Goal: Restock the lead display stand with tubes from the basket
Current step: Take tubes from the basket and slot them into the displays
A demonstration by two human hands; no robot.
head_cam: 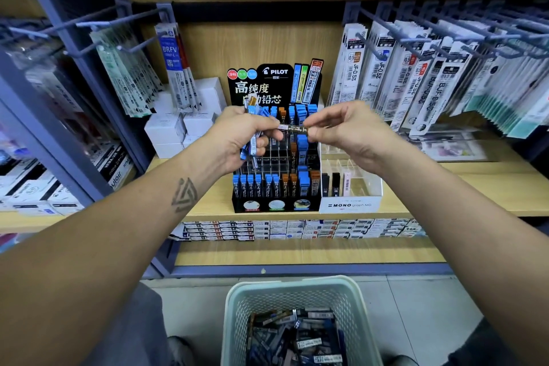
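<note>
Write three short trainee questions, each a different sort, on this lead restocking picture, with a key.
1. True or false: the pale green perforated plastic basket on the floor is empty.
2. What does the left hand hold: A one tube, B a bundle of tubes, C nothing?
3. Fill in: the right hand pinches a single slim dark lead tube in front of the black tiered ____ display stand.

Key: 1 false; 2 B; 3 Pilot.

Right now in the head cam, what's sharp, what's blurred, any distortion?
Head view: the stand and basket are fairly sharp; the left hand, gripping a bunch of tubes, and the right hand, pinching one tube, are slightly soft. The hanging refill packs smear toward both edges. Wide-angle bend curves the shelf. Lighting is even, with no strong glare.
</note>
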